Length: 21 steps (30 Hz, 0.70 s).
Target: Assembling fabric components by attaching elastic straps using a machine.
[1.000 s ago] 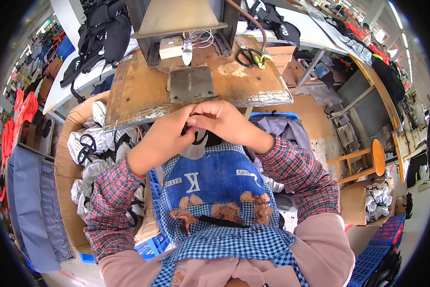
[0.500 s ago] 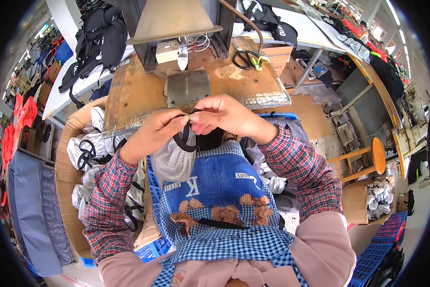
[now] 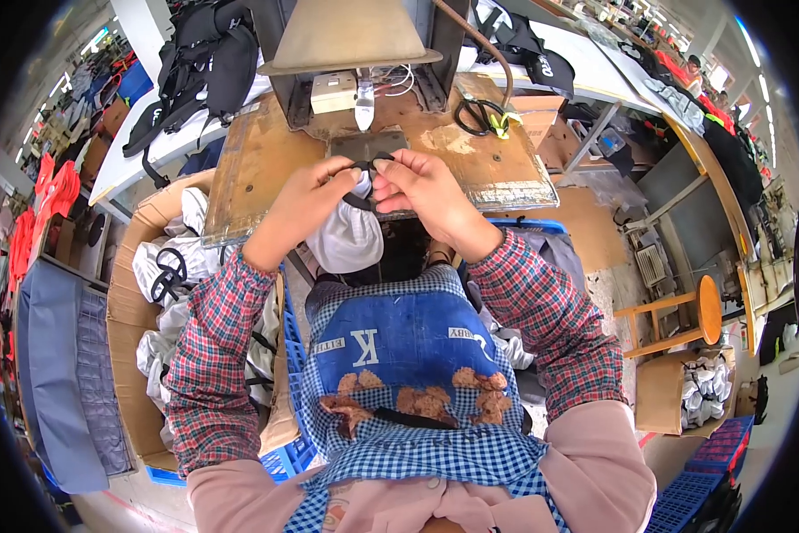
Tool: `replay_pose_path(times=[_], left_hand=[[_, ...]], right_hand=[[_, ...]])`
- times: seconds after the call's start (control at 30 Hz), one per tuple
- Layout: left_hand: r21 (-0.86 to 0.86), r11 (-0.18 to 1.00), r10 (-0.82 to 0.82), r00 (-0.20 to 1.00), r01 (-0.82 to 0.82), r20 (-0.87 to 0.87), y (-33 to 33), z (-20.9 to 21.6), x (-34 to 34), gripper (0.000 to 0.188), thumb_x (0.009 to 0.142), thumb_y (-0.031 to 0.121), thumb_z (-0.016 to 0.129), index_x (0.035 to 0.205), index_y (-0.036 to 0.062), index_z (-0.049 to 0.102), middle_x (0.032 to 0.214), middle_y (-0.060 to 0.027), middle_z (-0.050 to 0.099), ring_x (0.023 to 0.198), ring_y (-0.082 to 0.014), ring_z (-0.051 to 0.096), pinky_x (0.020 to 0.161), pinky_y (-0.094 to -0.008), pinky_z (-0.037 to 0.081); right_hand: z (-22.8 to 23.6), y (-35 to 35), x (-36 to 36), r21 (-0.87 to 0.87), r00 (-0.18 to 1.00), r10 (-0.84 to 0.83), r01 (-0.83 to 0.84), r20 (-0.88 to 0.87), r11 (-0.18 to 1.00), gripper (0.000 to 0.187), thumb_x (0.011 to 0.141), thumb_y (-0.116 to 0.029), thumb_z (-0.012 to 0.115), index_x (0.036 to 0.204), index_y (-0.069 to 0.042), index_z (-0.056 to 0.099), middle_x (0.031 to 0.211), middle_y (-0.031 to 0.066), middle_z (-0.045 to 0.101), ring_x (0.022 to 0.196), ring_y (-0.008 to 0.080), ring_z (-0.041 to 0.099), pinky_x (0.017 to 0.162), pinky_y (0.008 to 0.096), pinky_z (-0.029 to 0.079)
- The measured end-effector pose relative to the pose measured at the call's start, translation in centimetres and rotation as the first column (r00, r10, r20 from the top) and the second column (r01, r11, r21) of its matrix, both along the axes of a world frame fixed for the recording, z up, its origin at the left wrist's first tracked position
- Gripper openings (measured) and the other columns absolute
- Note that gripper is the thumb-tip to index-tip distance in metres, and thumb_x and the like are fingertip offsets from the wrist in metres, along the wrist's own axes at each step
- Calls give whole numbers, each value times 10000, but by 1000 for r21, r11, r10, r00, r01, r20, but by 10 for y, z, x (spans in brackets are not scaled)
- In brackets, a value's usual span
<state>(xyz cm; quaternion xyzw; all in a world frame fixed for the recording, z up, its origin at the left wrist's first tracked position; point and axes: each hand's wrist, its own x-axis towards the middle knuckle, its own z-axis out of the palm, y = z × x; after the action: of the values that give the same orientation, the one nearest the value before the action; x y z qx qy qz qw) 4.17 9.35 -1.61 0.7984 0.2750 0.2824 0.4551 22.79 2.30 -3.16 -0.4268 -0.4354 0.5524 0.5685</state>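
Note:
Over the front edge of the worktable (image 3: 257, 169), both hands pinch a black strap (image 3: 370, 163) belonging to a light grey fabric piece (image 3: 344, 238) with black trim. My left hand (image 3: 303, 206) is closed on the strap's left part, thumb against fingers. My right hand (image 3: 433, 197) is closed on its right part, close beside the left fingertips. Below the left fingers the grey fabric hangs down over the table edge, toward my lap. Just beyond the fingertips lies a metal plate (image 3: 364, 145) set on the table, partly hidden by the hands.
Above the plate stands a machine with a beige hood (image 3: 351, 40) and a pointed metal tip (image 3: 364, 105). Black-handled scissors (image 3: 481, 117) lie to its right. A cardboard box (image 3: 124, 293) of grey pieces stands left, a wooden stool (image 3: 707, 309) right. Black bags (image 3: 231, 67) lie on a white table.
Both hands have moved forward and slightly right, carrying the strap over the table edge toward the metal plate. The grey fabric has come along. The whole view has shifted slightly.

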Motion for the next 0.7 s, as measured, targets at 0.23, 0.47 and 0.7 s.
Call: replay_pose_path(times=[0.23, 0.47, 0.7], left_hand=[[-170, 983, 83, 994, -69, 76, 16, 0, 8, 338, 928, 251, 577, 1068, -56, 602, 916, -15, 600, 846, -72, 521, 754, -232, 429], [-322, 938, 189, 968, -128, 165, 13, 6, 15, 347, 912, 236, 593, 1072, -69, 633, 946, -25, 642, 856, -80, 553, 771, -228, 440], [-285, 956, 119, 980, -71, 156, 18, 12, 14, 354, 919, 241, 580, 1098, -63, 616, 982, -35, 634, 877, -96, 574, 773, -234, 449]], right_hand=[[-2, 23, 1, -59, 983, -72, 62, -170, 996, 170, 927, -207, 607, 917, -38, 594, 823, 16, 608, 720, 111, 602, 642, 259, 542], [-3, 39, 4, -78, 958, -41, 19, -282, 997, 141, 904, -202, 628, 895, -64, 598, 793, -2, 599, 691, 101, 588, 604, 245, 516], [1, 44, 4, -92, 948, -57, 29, -313, 995, 123, 899, -189, 628, 876, -70, 604, 786, -3, 601, 694, 105, 590, 600, 243, 506]])
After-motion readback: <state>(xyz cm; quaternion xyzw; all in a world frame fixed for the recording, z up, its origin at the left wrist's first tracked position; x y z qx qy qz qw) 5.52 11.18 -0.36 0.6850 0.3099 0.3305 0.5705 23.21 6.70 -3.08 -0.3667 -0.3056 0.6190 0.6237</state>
